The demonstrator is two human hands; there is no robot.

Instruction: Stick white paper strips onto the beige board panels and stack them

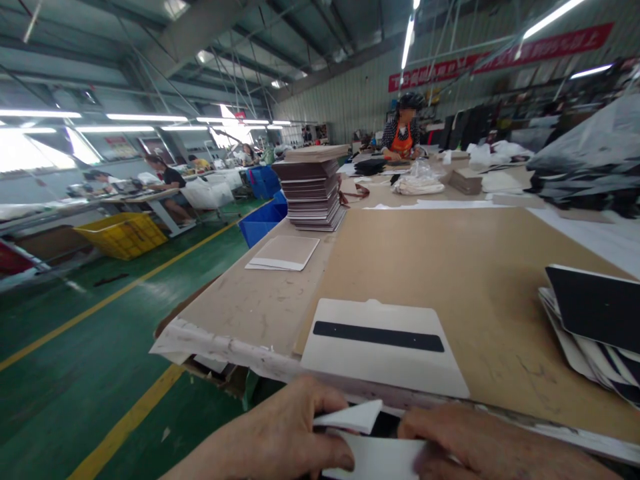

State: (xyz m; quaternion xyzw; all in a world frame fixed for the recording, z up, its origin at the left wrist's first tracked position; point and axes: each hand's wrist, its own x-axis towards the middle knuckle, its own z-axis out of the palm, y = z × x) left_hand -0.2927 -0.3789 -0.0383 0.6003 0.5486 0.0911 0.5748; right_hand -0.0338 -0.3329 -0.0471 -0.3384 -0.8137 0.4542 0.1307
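Observation:
At the bottom of the view, my left hand (295, 433) pinches a white sheet piece (380, 459) between thumb and fingers. My right hand (465, 440) has its fingers closed on the right side of the same piece, slightly blurred. A folded white flap stands up between the hands, with something dark behind it. Just beyond them, a cream panel (370, 373) with a black strip (378, 336) across it lies flat at the table's front edge. My hands are in front of that edge, not touching the panel.
Brown board (425, 253) covers much of the table. Black and white panels (600, 313) are piled at right. A tall stack of sheets (310, 190) stands at back left, near a loose pale sheet (284, 253). A person in an orange apron (401, 140) is across the table.

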